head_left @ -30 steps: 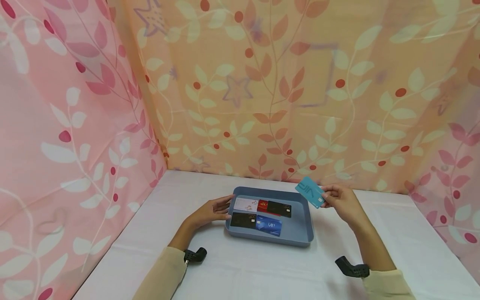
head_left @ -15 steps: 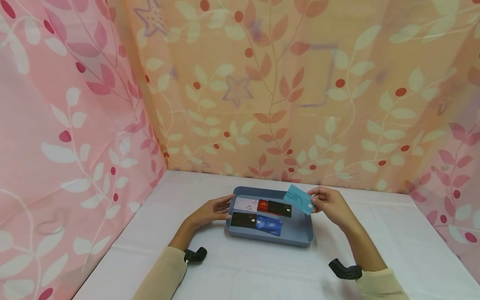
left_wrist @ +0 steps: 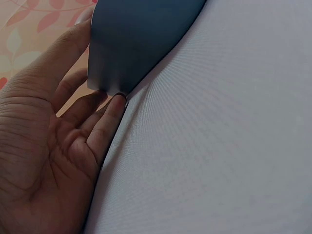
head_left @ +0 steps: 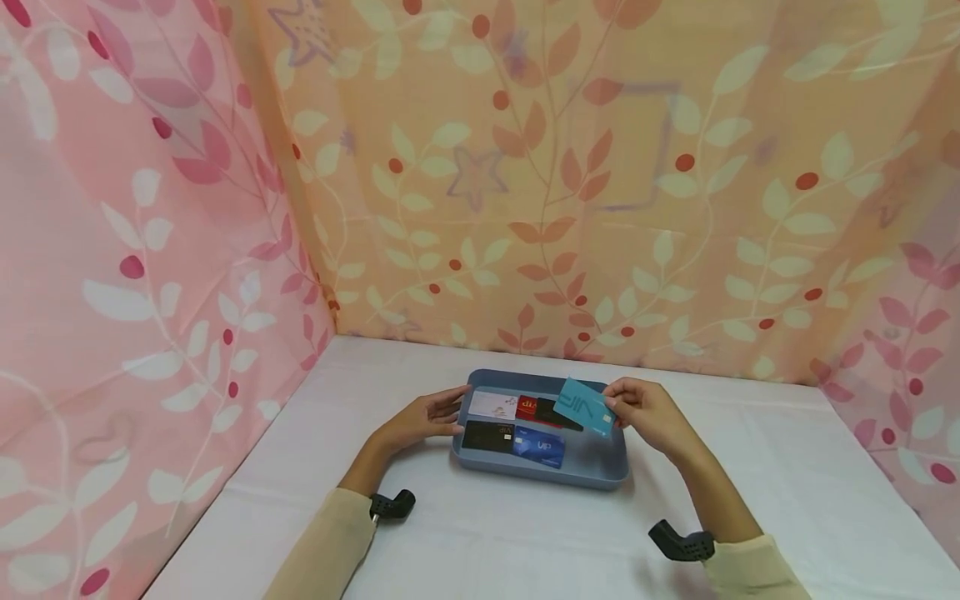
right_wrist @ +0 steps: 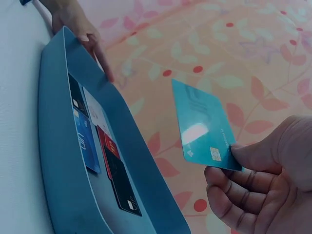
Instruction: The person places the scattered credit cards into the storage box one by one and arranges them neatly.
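Note:
A teal VIP card (head_left: 584, 407) is pinched at its corner between the thumb and fingers of my right hand (head_left: 651, 412). It hangs tilted above the right part of a blue-grey tray (head_left: 540, 477), apart from the tray in the right wrist view. My left hand (head_left: 422, 423) touches the tray's left end with its fingers fairly straight. Inside lie a white card (head_left: 491, 405), a red card (head_left: 527, 407), a blue VIP card (head_left: 538, 447) and a black card (head_left: 487, 436). Another black card (right_wrist: 123, 188) overlaps the red one; the teal card partly covers it in the head view.
The tray stands on a white-covered table (head_left: 510, 542). Behind it rises an orange leaf-patterned curtain (head_left: 480, 250), and a pink one (head_left: 150, 250) closes off the left side. Each wrist wears a black camera mount, such as the right wrist mount (head_left: 681, 542).
My right hand has moved left and slightly down with the teal card, from beyond the tray's right rim to over its right part. The left hand stays at the tray's end.

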A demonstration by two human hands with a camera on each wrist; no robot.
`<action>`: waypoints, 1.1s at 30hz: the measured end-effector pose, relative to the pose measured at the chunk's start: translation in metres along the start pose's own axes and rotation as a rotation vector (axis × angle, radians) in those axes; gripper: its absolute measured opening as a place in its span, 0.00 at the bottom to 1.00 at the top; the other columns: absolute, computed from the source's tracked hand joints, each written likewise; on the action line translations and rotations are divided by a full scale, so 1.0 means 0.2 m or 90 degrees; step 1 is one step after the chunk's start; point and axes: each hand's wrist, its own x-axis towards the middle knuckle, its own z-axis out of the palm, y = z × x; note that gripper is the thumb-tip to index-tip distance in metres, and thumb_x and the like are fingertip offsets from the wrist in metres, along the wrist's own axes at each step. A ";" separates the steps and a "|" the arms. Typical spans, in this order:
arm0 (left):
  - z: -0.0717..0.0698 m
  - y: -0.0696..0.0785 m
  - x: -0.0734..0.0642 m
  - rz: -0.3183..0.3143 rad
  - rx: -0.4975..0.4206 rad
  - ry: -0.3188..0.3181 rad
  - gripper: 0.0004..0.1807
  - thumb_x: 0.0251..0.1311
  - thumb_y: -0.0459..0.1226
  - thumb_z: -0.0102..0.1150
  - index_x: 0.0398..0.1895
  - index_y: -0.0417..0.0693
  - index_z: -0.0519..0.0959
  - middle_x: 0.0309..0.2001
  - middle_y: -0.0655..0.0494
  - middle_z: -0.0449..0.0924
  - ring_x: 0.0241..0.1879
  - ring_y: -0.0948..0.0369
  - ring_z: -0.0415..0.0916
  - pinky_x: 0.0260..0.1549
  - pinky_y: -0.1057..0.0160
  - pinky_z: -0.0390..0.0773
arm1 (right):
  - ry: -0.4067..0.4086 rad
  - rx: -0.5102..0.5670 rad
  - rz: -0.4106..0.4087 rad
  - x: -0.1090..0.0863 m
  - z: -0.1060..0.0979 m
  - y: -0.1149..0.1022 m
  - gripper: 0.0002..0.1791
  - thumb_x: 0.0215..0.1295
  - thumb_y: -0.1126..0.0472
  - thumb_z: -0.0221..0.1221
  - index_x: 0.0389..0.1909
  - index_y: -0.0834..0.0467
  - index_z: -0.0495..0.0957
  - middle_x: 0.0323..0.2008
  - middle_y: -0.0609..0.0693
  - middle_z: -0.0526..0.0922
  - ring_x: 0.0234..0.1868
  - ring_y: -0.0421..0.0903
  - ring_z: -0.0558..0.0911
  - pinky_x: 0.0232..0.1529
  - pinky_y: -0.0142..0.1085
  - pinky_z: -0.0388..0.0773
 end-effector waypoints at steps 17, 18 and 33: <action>-0.01 -0.01 0.00 -0.005 0.007 -0.001 0.45 0.63 0.37 0.70 0.80 0.50 0.57 0.79 0.49 0.55 0.76 0.50 0.58 0.71 0.53 0.63 | -0.034 -0.014 -0.009 0.01 0.04 0.00 0.11 0.71 0.69 0.59 0.49 0.71 0.81 0.35 0.57 0.86 0.31 0.54 0.82 0.35 0.42 0.87; -0.01 -0.01 0.00 -0.007 0.007 -0.001 0.45 0.63 0.37 0.70 0.80 0.50 0.57 0.79 0.50 0.55 0.76 0.50 0.58 0.71 0.53 0.63 | -0.036 -0.015 -0.003 0.01 0.04 0.00 0.10 0.71 0.68 0.59 0.48 0.71 0.80 0.34 0.56 0.86 0.30 0.53 0.82 0.35 0.43 0.87; 0.00 0.00 0.01 -0.017 0.014 0.005 0.44 0.63 0.38 0.70 0.80 0.57 0.59 0.79 0.57 0.56 0.75 0.54 0.59 0.71 0.56 0.64 | -0.082 -0.097 -0.025 0.04 0.04 0.00 0.04 0.70 0.69 0.60 0.42 0.65 0.82 0.29 0.52 0.82 0.30 0.54 0.82 0.37 0.48 0.88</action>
